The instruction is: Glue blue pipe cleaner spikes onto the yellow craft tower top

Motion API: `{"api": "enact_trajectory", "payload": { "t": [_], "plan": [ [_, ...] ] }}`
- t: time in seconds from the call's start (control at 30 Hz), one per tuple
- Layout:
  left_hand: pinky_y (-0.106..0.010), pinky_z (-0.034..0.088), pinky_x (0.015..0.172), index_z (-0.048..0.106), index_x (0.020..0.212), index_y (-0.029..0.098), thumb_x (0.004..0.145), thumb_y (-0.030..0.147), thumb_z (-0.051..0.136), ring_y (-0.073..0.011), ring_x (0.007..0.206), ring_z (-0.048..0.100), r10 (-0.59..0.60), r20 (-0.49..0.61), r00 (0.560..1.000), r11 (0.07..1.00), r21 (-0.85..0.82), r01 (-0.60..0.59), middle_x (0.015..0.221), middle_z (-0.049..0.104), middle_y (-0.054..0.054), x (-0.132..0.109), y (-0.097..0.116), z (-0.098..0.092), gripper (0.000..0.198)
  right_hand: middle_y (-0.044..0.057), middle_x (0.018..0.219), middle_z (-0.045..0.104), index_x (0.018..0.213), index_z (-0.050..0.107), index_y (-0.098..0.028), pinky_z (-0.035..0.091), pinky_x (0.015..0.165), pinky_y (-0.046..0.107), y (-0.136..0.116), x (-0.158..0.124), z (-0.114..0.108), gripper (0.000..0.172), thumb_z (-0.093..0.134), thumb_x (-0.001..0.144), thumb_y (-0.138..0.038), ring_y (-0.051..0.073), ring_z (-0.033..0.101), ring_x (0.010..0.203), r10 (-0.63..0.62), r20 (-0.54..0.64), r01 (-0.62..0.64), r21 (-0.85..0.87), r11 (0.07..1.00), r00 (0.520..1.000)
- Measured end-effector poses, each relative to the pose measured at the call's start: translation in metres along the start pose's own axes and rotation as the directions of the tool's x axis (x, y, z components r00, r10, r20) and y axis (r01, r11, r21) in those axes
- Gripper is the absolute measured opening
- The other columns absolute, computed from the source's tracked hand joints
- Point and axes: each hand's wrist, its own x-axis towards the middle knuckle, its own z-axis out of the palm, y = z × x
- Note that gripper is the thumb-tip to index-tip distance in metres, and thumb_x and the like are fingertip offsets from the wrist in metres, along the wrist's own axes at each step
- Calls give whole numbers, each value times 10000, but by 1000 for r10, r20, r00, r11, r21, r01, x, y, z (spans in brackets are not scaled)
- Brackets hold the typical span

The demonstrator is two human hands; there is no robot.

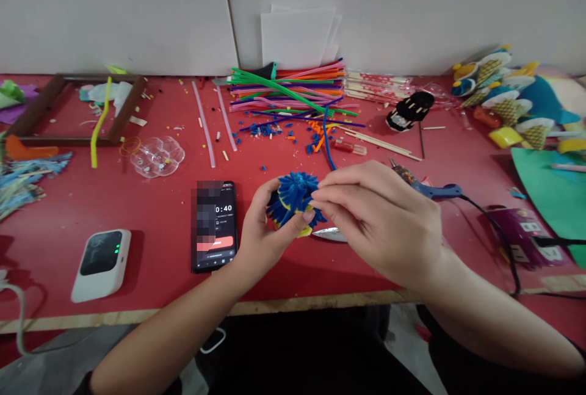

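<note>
My left hand is closed around a blue craft piece with yellow edges, made of fluffy pleated layers, and keeps it above the table's front part. On its right side, my right hand has thumb and fingers pinched together against the edge; what lies between the fingertips is too small to make out. A blue pipe cleaner rises behind the right hand, its lower end hidden. Under that hand a silver pointed object shows in part.
A phone and a white device lie left. Bundled pipe cleaners and blue and orange clippings are behind. A glue gun with a cord, a black figure and a purple packet are right.
</note>
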Motion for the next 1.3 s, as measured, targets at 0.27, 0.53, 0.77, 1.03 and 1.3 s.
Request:
{"api": "enact_trajectory", "payload": {
  "t": [0.27, 0.53, 0.77, 1.03, 1.3],
  "plan": [
    [-384, 590, 998, 649, 1236, 263, 769, 408, 914, -227, 1123, 703, 98, 13, 995, 991, 96, -99, 1239, 718, -71, -1, -6, -1, 557, 34, 987, 775, 990, 692, -233, 612, 851, 331, 0, 1, 1, 111, 641, 994, -135, 181, 744, 905, 7, 13, -6, -68, 998, 1000],
    [-379, 605, 970, 645, 1252, 279, 798, 424, 892, -226, 1119, 717, 150, 23, 988, 981, 125, -151, 1237, 730, -59, -3, -8, 0, 537, 40, 976, 756, 973, 668, -227, 595, 865, 329, 2, 1, 1, 116, 612, 997, -129, 179, 718, 908, 4, 35, -3, -44, 999, 999],
    [-416, 590, 1035, 636, 1251, 285, 804, 426, 893, -239, 1188, 698, 219, 44, 975, 960, 171, -223, 1286, 709, -65, -2, -9, -3, 534, 54, 974, 759, 951, 668, -209, 596, 860, 331, 1, 5, 0, 114, 620, 990, -114, 181, 726, 904, -3, 41, 5, -46, 999, 999],
    [-438, 598, 1044, 642, 1262, 285, 808, 387, 894, -252, 1209, 696, 221, 59, 974, 960, 162, -227, 1309, 699, -79, -3, -8, -4, 530, 57, 1007, 758, 997, 673, -208, 595, 870, 334, 1, 5, -3, 168, 556, 1009, -89, 177, 718, 911, -13, 72, 17, -48, 999, 997],
    [-275, 625, 824, 669, 1236, 300, 826, 407, 889, -157, 933, 732, 280, -45, 959, 958, 69, -277, 1114, 734, -22, -2, -1, 2, 478, 78, 1080, 782, 1085, 713, -213, 597, 923, 340, 6, 0, -11, 171, 620, 986, -109, 196, 743, 1005, 10, -32, -12, -65, 998, 999]
  ]
}}
